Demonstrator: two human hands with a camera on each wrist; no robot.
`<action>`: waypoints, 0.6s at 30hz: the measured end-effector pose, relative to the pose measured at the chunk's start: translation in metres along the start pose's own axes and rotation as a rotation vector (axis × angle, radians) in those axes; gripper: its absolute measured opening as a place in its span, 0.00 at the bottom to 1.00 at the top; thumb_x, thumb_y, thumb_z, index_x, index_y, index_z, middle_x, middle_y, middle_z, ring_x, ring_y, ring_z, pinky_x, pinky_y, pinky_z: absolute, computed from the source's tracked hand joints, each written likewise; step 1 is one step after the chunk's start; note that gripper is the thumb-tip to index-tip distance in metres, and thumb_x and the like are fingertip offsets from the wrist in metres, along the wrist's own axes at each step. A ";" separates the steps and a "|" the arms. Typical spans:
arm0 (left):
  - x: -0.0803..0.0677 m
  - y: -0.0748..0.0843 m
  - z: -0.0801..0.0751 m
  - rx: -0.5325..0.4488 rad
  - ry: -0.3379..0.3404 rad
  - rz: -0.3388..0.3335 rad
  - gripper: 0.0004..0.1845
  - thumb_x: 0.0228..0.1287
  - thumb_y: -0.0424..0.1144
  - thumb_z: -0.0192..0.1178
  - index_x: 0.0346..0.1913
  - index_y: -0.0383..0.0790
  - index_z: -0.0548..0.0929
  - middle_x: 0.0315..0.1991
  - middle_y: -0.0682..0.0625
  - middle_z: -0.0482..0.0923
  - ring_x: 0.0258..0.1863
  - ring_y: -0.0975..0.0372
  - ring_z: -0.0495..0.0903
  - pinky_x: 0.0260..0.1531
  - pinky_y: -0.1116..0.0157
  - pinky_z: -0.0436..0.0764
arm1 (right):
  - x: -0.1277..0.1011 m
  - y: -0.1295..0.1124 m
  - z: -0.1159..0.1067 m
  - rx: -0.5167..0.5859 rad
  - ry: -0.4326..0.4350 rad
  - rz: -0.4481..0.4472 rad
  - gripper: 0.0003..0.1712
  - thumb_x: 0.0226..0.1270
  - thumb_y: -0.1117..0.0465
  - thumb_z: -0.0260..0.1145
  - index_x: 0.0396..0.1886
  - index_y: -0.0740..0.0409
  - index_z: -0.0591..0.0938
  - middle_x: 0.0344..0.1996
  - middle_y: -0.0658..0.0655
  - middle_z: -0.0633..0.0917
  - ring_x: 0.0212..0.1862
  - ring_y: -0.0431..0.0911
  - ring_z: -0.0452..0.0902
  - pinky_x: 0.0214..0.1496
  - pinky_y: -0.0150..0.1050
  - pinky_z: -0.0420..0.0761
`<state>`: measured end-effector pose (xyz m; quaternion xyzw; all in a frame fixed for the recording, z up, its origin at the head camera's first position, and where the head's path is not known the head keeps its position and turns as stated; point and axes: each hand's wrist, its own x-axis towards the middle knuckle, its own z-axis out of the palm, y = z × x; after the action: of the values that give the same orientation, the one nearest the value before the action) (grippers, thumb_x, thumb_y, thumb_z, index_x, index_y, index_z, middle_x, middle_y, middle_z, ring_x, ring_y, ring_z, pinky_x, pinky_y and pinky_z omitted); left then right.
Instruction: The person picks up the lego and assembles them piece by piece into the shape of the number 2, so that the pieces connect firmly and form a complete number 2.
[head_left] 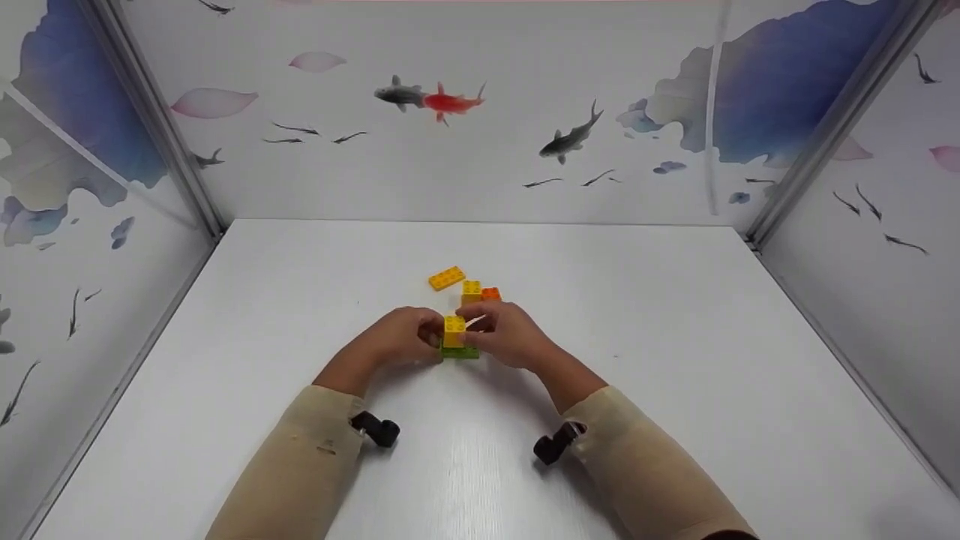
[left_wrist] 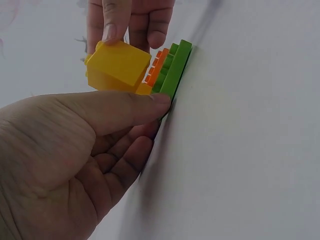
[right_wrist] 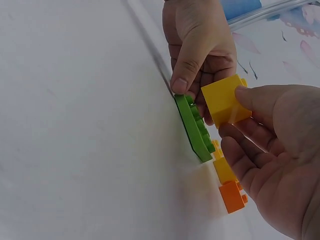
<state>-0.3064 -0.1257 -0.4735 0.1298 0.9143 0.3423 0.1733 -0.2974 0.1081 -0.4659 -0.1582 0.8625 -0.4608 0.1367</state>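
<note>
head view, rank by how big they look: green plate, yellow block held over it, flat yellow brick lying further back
1. Green plate, though the hands hide part of it.
2. Yellow block and flat yellow brick look about alike; the brick lies farther away, so no ranking between them.

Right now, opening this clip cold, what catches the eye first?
Two hands meet at the middle of the white table: the right hand holds a yellow brick over a flat green plate, which the left hand steadies with its thumb on the edge. Just behind them stand a yellow and orange pair of bricks and a loose flat yellow brick. Painted fish cover the back wall.
</note>
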 end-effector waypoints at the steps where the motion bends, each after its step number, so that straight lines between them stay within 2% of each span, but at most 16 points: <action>1: 0.000 0.000 0.000 -0.004 0.000 0.002 0.20 0.61 0.36 0.77 0.56 0.51 0.87 0.45 0.53 0.86 0.48 0.55 0.80 0.60 0.55 0.82 | 0.000 0.001 0.001 0.002 -0.005 -0.005 0.24 0.72 0.57 0.75 0.66 0.45 0.85 0.63 0.50 0.87 0.60 0.47 0.87 0.60 0.42 0.89; 7: -0.001 -0.001 0.000 -0.034 0.001 0.006 0.20 0.62 0.36 0.77 0.56 0.51 0.88 0.45 0.54 0.86 0.47 0.56 0.80 0.60 0.56 0.82 | -0.001 0.002 0.004 0.019 -0.020 -0.034 0.24 0.73 0.59 0.75 0.67 0.49 0.85 0.64 0.53 0.86 0.60 0.50 0.87 0.59 0.43 0.89; 18: 0.000 -0.002 0.001 -0.021 -0.002 0.025 0.21 0.62 0.37 0.78 0.57 0.52 0.88 0.47 0.55 0.87 0.48 0.57 0.81 0.60 0.55 0.83 | 0.002 0.004 0.007 -0.020 -0.019 -0.024 0.24 0.73 0.57 0.75 0.66 0.48 0.85 0.62 0.51 0.88 0.60 0.49 0.87 0.60 0.43 0.89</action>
<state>-0.3060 -0.1268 -0.4756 0.1397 0.9088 0.3537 0.1715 -0.2972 0.1043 -0.4731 -0.1742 0.8637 -0.4525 0.1375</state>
